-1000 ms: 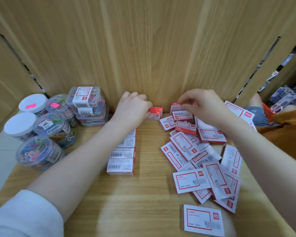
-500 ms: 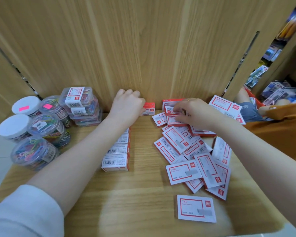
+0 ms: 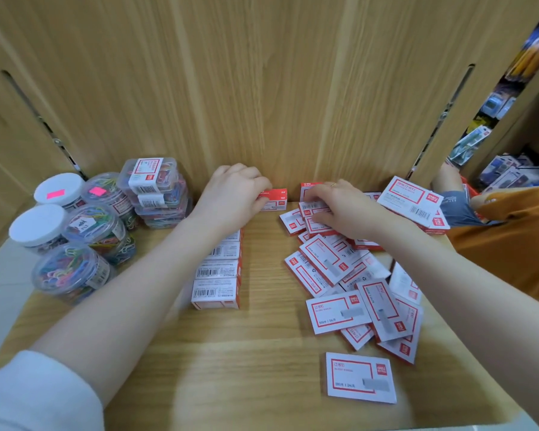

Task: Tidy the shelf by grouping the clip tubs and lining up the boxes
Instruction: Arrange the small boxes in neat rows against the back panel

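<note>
While the shelf (image 3: 262, 353) and the clip tubs (image 3: 84, 231) grouped far left look unchanged, my right hand (image 3: 343, 209) has dropped onto the loose boxes (image 3: 339, 269), fingers curled on one. My left hand (image 3: 234, 197) still pinches a red box (image 3: 276, 199) at the lined row's (image 3: 218, 275) far end.

Packaged goods (image 3: 507, 172) crowd neighbouring shelves beyond the right panel.
</note>
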`<action>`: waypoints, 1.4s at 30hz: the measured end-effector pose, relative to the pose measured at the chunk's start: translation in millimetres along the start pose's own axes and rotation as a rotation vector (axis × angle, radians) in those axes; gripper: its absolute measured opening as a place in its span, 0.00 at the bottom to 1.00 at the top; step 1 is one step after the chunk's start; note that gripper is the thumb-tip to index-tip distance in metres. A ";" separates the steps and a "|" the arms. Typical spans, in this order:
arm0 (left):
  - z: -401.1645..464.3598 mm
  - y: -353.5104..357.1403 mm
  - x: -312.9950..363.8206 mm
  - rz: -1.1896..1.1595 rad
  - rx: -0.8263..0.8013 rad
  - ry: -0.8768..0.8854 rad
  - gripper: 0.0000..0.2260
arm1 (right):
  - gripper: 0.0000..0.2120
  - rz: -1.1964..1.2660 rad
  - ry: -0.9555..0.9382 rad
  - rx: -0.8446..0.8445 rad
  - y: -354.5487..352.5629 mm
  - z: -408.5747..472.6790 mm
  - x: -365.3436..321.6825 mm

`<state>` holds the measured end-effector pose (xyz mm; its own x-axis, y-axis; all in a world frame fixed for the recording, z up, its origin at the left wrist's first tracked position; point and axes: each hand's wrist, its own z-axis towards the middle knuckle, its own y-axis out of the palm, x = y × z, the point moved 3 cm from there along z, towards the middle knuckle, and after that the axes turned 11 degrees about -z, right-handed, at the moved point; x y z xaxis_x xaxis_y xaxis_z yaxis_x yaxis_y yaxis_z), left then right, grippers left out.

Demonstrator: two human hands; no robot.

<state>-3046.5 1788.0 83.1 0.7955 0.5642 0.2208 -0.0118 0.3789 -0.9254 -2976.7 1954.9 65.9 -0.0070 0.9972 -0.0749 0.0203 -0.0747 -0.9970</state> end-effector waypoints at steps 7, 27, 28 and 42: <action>-4.4 -5.0 8.7 -0.109 0.054 0.080 0.11 | 0.13 -0.032 -0.010 0.053 -5.1 1.7 -2.5; -15.6 -12.4 -1.5 -0.743 -0.069 -0.101 0.09 | 0.15 1.130 0.041 0.167 -14.5 -17.1 -34.3; -12.0 -11.4 -3.1 -0.598 -0.056 -0.032 0.09 | 0.12 1.006 0.062 0.166 -14.6 -13.8 -33.9; 12.2 14.2 -4.1 0.118 -0.132 0.077 0.13 | 0.18 -0.071 0.081 0.012 -0.3 -39.5 -8.7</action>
<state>-3057.3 1800.0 72.9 0.8372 0.5397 0.0888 -0.0326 0.2113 -0.9769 -2937.1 1946.5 67.6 0.0727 0.9973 -0.0029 0.0111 -0.0038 -0.9999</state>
